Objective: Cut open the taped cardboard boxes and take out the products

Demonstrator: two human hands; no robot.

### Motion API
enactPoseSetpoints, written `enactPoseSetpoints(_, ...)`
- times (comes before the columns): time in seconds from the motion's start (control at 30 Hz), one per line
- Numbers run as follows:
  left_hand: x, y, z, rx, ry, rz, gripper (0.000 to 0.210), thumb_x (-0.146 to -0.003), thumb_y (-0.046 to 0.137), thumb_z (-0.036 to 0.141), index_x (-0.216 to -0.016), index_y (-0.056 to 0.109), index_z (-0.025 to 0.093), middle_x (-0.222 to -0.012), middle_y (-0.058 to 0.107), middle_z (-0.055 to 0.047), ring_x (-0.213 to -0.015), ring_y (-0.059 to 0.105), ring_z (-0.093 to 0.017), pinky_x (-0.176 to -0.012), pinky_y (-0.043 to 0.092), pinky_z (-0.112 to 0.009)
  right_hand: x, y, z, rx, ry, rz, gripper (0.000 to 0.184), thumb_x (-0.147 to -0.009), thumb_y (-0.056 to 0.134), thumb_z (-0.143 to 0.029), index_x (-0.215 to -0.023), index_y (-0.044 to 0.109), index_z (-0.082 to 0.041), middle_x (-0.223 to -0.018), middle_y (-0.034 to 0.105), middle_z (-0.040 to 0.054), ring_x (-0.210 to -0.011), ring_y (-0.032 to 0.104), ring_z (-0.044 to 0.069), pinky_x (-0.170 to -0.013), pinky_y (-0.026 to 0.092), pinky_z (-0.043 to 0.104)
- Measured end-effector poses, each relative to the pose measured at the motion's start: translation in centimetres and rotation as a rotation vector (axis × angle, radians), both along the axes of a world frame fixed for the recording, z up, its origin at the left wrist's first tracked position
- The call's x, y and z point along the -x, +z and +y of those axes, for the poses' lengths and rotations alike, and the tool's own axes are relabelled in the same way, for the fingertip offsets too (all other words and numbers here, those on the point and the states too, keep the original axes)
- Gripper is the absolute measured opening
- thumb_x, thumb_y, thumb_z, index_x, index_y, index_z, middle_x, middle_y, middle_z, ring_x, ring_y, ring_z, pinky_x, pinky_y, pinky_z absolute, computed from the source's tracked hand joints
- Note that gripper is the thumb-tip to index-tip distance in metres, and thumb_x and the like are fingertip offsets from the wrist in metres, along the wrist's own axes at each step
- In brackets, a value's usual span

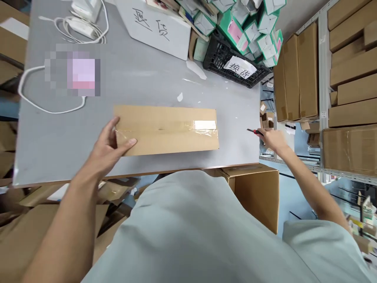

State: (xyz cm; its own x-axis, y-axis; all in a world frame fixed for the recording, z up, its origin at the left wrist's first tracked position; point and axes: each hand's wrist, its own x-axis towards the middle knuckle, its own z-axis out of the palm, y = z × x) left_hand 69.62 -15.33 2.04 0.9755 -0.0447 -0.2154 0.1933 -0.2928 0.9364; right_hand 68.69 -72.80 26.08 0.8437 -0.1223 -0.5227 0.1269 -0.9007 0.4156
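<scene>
A long, flat cardboard box (pixel 167 137) lies on the grey table (pixel 141 84), with clear tape along its middle and a white label (pixel 204 125) near its right end. Around the box's left end grips my left hand (pixel 108 143), thumb on top and fingers at the far corner. My right hand (pixel 272 138) is closed on a red and black utility knife (pixel 255 131), held out past the table's right edge. The knife's tip points left, towards the box but apart from it.
A black crate (pixel 235 67) packed with green-and-white boxes stands at the back, beside a white handwritten board (pixel 159 31). White cables (pixel 79 29) and a blurred-out device lie on the left. An open carton (pixel 256 192) sits below the front edge; shelves of cartons (pixel 350 98) rise right.
</scene>
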Motion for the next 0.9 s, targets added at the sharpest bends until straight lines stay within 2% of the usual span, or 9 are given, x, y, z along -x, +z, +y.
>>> enactPoseSetpoints(0.1,0.0,1.1,2.4,0.129,0.051,0.213,0.149,-0.062,0.091,0.093,-0.182,0.026,0.033,-0.171,0.059,-0.019,-0.156,0.06,-0.043,-0.127,0.049,-0.069,1.6,-5.5,-0.2,-0.434,-0.37,-0.235,0.043,-0.111,0.061,-0.058,-0.114,0.078,-0.019,-0.096,0.083,0.0134,-0.086,0.076,0.028,-0.067,0.046,0.03)
enactPoseSetpoints(0.2,0.3,1.9,3.7,0.132,0.059,0.214,0.141,-0.068,0.092,0.088,-0.181,0.028,0.031,-0.176,0.054,-0.02,-0.158,0.058,-0.041,-0.129,0.048,-0.067,2.4,-13.0,4.6,-0.997,-0.891,-0.337,0.054,-0.093,0.078,-0.072,-0.089,0.069,-0.019,-0.078,0.075,0.0066,-0.068,0.069,0.02,-0.059,0.05,0.026)
enactPoseSetpoints(0.3,0.6,1.6,4.8,0.13,0.104,0.174,0.13,-0.077,0.089,0.083,-0.179,0.031,0.027,-0.172,0.058,-0.021,-0.15,0.066,-0.037,-0.127,0.052,-0.064,3.0,-18.7,11.5,-1.23,-1.052,-0.343,0.062,-0.093,0.072,-0.081,-0.089,0.064,-0.02,-0.083,0.075,0.0069,-0.071,0.071,0.016,-0.06,0.057,0.024)
enactPoseSetpoints(0.37,0.8,1.2,5.8,0.112,0.166,0.165,0.131,-0.075,0.09,0.082,-0.178,0.034,0.023,-0.162,0.066,-0.023,-0.144,0.07,-0.037,-0.123,0.056,-0.062,3.3,-20.4,15.4,-1.342,-1.113,-0.364,0.061,-0.094,0.071,-0.081,-0.087,0.063,-0.021,-0.081,0.074,0.0057,-0.073,0.071,0.016,-0.063,0.06,0.024)
enactPoseSetpoints(0.47,1.1,0.9,7.0,0.08,0.177,0.183,0.12,-0.071,0.09,0.079,-0.168,0.052,0.018,-0.148,0.075,-0.024,-0.138,0.074,-0.038,-0.119,0.059,-0.06,3.6,-20.2,18.4,-1.452,-1.253,-0.465,0.062,-0.08,0.086,-0.078,-0.077,0.061,-0.022,-0.068,0.067,0.0007,-0.066,0.065,0.015,-0.062,0.06,0.026)
enactPoseSetpoints(0.6,1.6,0.5,5.6,0.173,0.13,0.3,0.102,-0.071,0.091,0.075,-0.153,0.068,0.018,-0.149,0.076,-0.02,-0.141,0.071,-0.037,-0.123,0.056,-0.056,3.9,-16.8,17.4,-1.419,-1.253,-0.678,0.064,-0.064,0.094,-0.076,-0.079,0.071,-0.018,-0.067,0.066,0.0005,-0.061,0.061,0.015,-0.057,0.056,0.028)
enactPoseSetpoints(0.67,1.8,-0.3,3.1,0.219,0.055,0.357,0.101,-0.072,0.09,0.076,-0.152,0.069,0.019,-0.149,0.076,-0.021,-0.143,0.069,-0.038,-0.125,0.053,-0.055,4.1,-14.7,15.5,-1.369,-1.183,-0.778,0.068,-0.063,0.094,-0.077,-0.085,0.076,-0.016,-0.071,0.069,0.0022,-0.063,0.063,0.017,-0.058,0.056,0.03)
enactPoseSetpoints(0.77,1.8,-2.2,-2.1,0.263,-0.116,0.411,0.096,-0.074,0.088,0.075,-0.149,0.07,0.018,-0.144,0.077,-0.024,-0.141,0.07,-0.038,-0.123,0.054,-0.054,4.6,-12.0,12.4,-1.233,-1.055,-0.871,0.071,-0.065,0.092,-0.077,-0.094,0.08,-0.013,-0.075,0.072,0.0036,-0.067,0.066,0.02,-0.063,0.059,0.033)
enactPoseSetpoints(0.9,1.5,-4.5,-8.6,0.297,-0.261,0.396,0.084,-0.075,0.092,0.06,-0.146,0.073,0.018,-0.14,0.079,-0.022,-0.143,0.068,-0.039,-0.122,0.055,-0.055,5.7,-10.1,10.1,-1.071,-0.923,-0.917,0.073,-0.072,0.086,-0.077,-0.101,0.082,-0.01,-0.079,0.073,0.0043,-0.074,0.069,0.022,-0.072,0.061,0.036)
